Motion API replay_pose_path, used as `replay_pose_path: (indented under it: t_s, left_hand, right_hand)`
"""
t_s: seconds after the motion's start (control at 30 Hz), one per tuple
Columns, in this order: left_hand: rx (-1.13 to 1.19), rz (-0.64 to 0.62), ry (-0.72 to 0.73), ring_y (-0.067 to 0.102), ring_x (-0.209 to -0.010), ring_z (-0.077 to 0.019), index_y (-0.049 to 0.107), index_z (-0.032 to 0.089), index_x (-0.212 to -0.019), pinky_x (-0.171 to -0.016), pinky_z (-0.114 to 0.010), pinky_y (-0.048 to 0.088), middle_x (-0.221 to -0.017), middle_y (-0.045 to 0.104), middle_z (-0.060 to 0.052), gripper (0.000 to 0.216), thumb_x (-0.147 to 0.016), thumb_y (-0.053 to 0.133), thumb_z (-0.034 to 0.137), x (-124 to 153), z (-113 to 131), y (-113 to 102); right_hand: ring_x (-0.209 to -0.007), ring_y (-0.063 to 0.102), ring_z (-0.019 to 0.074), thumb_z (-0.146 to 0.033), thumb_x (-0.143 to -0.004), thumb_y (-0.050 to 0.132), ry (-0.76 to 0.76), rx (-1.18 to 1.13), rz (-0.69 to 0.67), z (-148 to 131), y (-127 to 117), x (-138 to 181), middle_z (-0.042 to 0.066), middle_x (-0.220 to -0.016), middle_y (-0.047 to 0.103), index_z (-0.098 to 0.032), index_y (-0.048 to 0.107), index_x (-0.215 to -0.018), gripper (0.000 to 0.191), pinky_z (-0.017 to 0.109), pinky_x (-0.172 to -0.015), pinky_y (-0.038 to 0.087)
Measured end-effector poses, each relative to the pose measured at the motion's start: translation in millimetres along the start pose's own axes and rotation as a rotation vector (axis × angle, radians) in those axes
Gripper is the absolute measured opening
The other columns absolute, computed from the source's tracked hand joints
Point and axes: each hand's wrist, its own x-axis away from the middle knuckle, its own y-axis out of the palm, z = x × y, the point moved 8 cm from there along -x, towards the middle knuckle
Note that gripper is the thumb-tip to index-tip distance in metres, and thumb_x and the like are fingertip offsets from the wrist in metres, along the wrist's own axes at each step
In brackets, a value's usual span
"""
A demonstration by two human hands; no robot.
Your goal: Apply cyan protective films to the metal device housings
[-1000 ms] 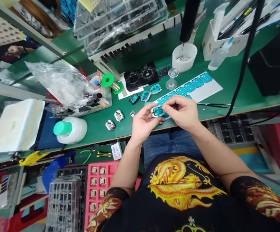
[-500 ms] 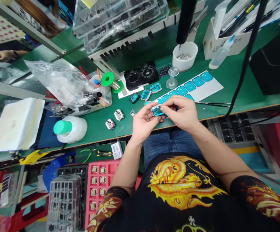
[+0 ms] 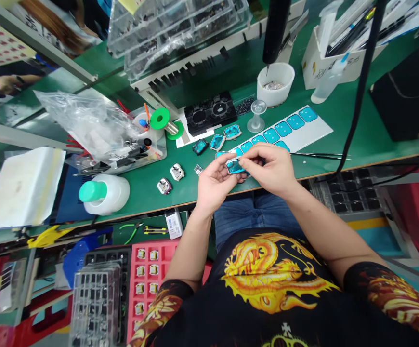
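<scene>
Teal-faced part (image 3: pixel 235 166) gripped between both hands, just on the near side of the film sheet (image 3: pixel 320 129).
Part's long axis lies L–R, approx. level. Left hand (image 3: pixel 214 182) is clamped on the L end, right hand (image 3: pixel 273 169) pinched on the R end & top; both equally near. Loose teal parts (image 3: pixel 217 142) are noted just L of the sheet; nothing obstructs.

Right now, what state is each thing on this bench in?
teal part: held between both hands
left hand: gripping it
right hand: pinching it
white bottle: green cap on
white cup: upright, metal bits inside
sticker sheet: lying flat
</scene>
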Motion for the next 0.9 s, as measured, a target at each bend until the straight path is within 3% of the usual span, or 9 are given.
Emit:
replay_pose_path:
  t_s: [0.9]
  left_hand:
    - [0.027,0.015,-0.018,0.083,-0.087,-0.0163,0.078,0.024,-0.127,-0.082,-0.029,0.073,-0.113,0.083,-0.004,0.048,-0.082,0.092,0.014,-1.4,2.7,0.9]
  right_hand:
    - [-0.064,0.057,0.0121,-0.025,-0.090,0.077,0.027,-0.028,-0.026,2.4,1.6,-0.2,0.001,-0.076,0.074,-0.021,0.079,-0.078,0.013,0.028,-0.060,0.045]
